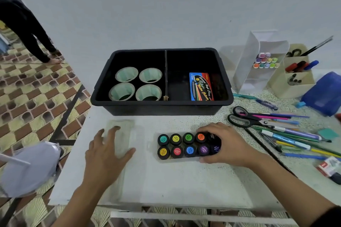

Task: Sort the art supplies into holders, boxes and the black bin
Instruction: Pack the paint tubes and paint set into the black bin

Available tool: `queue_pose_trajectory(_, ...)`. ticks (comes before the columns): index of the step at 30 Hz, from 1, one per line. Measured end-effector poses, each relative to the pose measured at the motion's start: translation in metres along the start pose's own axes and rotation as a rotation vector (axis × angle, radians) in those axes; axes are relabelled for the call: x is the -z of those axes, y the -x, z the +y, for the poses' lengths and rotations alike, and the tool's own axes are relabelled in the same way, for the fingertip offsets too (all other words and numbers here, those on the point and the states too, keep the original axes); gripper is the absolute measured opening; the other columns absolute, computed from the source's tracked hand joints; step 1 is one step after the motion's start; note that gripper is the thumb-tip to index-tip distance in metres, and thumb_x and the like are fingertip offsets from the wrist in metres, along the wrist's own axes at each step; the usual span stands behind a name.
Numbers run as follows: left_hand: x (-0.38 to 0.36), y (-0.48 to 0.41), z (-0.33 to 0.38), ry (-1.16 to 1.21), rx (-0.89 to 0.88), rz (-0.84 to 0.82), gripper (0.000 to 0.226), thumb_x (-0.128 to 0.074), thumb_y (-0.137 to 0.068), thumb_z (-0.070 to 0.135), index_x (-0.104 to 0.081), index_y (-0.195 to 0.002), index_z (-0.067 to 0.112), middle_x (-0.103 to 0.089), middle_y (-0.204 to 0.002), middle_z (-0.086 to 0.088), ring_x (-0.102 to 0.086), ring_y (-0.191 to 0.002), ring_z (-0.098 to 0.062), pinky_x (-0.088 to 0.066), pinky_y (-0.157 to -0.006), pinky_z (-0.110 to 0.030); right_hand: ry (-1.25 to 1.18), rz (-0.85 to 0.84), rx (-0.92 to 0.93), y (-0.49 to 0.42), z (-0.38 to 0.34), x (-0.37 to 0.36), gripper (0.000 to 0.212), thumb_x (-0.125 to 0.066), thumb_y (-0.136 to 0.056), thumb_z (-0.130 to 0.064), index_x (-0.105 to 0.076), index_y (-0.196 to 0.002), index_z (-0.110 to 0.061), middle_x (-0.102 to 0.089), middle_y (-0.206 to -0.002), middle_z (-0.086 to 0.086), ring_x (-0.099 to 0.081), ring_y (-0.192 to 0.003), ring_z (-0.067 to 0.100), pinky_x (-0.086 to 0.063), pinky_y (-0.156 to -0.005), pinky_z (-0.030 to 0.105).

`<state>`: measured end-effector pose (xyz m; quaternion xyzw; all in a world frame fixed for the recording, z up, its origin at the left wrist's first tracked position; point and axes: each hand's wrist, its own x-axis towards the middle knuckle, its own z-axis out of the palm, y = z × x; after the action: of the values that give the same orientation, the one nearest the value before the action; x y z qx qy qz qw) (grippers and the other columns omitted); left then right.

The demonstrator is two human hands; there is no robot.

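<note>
A clear tray of poster paint jars with coloured caps lies on the white table in front of the black bin. My right hand curls round the jars at the tray's right end. My left hand lies on a clear plastic lid to the left, fingers spread, thumb at the lid's edge. The bin's left half holds several tape rolls; its right half holds a coloured pencil box.
Scissors and a heap of pens and pencils lie at the right. Behind them stand a white marker holder, a beige holder and a blue box. A person's legs are at far left.
</note>
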<state>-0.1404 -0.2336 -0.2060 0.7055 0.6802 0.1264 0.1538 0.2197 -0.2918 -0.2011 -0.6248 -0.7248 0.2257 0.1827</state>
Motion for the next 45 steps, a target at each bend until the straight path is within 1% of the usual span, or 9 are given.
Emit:
queue_pose_trajectory(5,0.025,-0.002,-0.005,0.247,-0.072,-0.001,0.068,-0.091,-0.067,0.035,-0.046,-0.117,0.045,-0.059,-0.124,0.007,-0.054,-0.11,-0.021,-0.049,-0.093,-0.043,-0.018,-0.026,0.006,-0.005,-0.002,0.001,0.08,-0.082,-0.05,-0.072,-0.058,-0.122,-0.045,-0.058,-0.116,-0.031,-0.05,-0.11,-0.003,-0.042,-0.099,0.037)
queue_pose_trajectory(9,0.055,0.016,-0.005,0.353,-0.294,-0.112,0.07,-0.091,-0.065,0.036,-0.053,-0.122,0.048,-0.055,-0.13,0.029,-0.053,-0.12,0.0,-0.049,-0.094,-0.034,-0.096,-0.053,-0.003,-0.004,-0.002,0.006,0.079,-0.089,-0.051,-0.065,-0.063,-0.122,-0.042,-0.062,-0.116,-0.027,-0.054,-0.112,-0.002,-0.043,-0.097,0.023)
queue_pose_trajectory(15,0.063,0.023,0.057,0.398,-0.724,-0.35,0.07,-0.091,-0.069,0.025,-0.06,-0.129,0.043,-0.048,-0.148,0.022,-0.042,-0.141,-0.007,-0.04,-0.108,-0.028,-0.553,0.264,-0.188,0.009,0.006,0.014,0.02,-0.064,-0.094,-0.036,-0.075,-0.106,-0.026,-0.075,-0.102,-0.011,-0.068,-0.102,0.008,-0.052,-0.096,0.031)
queue_pose_trajectory(19,0.033,0.002,0.12,0.225,-0.867,-0.421,0.074,-0.082,-0.073,0.03,-0.052,-0.138,0.048,-0.035,-0.156,0.024,-0.027,-0.141,0.007,-0.02,-0.111,-0.011,-0.703,0.374,-0.324,0.016,0.016,0.016,0.03,-0.047,-0.105,-0.031,-0.074,-0.101,-0.018,-0.076,-0.096,-0.001,-0.071,-0.098,0.017,-0.052,-0.093,0.032)
queue_pose_trajectory(23,-0.005,-0.004,0.168,0.115,-0.949,-0.481,0.075,-0.077,-0.075,0.031,-0.05,-0.143,0.042,-0.034,-0.159,0.015,-0.028,-0.141,-0.003,-0.023,-0.117,-0.028,-0.541,0.363,-0.39,0.028,0.027,0.023,0.028,-0.048,-0.105,-0.036,-0.072,-0.107,-0.023,-0.075,-0.097,-0.007,-0.069,-0.092,0.011,-0.049,-0.077,0.021)
queue_pose_trajectory(28,-0.035,-0.013,0.183,-0.016,-0.981,-0.498,0.083,-0.072,-0.071,0.035,-0.04,-0.147,0.047,-0.031,-0.159,0.017,-0.028,-0.141,-0.005,-0.027,-0.115,-0.044,-0.527,0.21,-0.458,0.038,0.035,0.039,0.036,-0.048,-0.104,-0.038,-0.069,-0.084,-0.018,-0.068,-0.067,0.001,-0.063,-0.061,0.02,-0.05,-0.058,0.031)
queue_pose_trajectory(33,-0.041,-0.015,0.177,0.006,-0.957,-0.497,0.084,-0.069,-0.072,0.039,-0.032,-0.145,0.059,-0.026,-0.157,0.028,-0.03,-0.142,0.0,-0.029,-0.113,-0.045,-0.712,0.03,-0.377,0.042,0.036,0.041,0.023,-0.066,-0.095,-0.033,-0.072,-0.089,-0.011,-0.07,-0.069,0.01,-0.065,-0.06,0.021,-0.054,-0.056,0.029)
queue_pose_trajectory(38,-0.046,-0.017,0.175,0.079,-0.901,-0.459,0.082,-0.077,-0.074,0.051,-0.039,-0.147,0.047,-0.047,-0.132,0.019,-0.049,-0.117,-0.002,-0.047,-0.098,-0.031,-0.737,-0.007,-0.404,0.036,0.038,0.043,0.015,-0.074,-0.089,-0.02,-0.072,-0.091,-0.005,-0.073,-0.074,0.012,-0.068,-0.062,0.02,-0.059,-0.062,0.029)
queue_pose_trajectory(45,-0.047,-0.018,0.174,0.04,-0.854,-0.426,0.093,-0.079,-0.07,0.056,-0.04,-0.15,0.029,-0.055,-0.13,0.016,-0.054,-0.113,-0.003,-0.044,-0.098,-0.02,-0.793,-0.04,-0.488,0.029,0.037,0.051,0.02,-0.08,-0.084,-0.013,-0.071,-0.095,0.001,-0.074,-0.078,0.02,-0.069,-0.059,0.022,-0.056,-0.054,0.025)
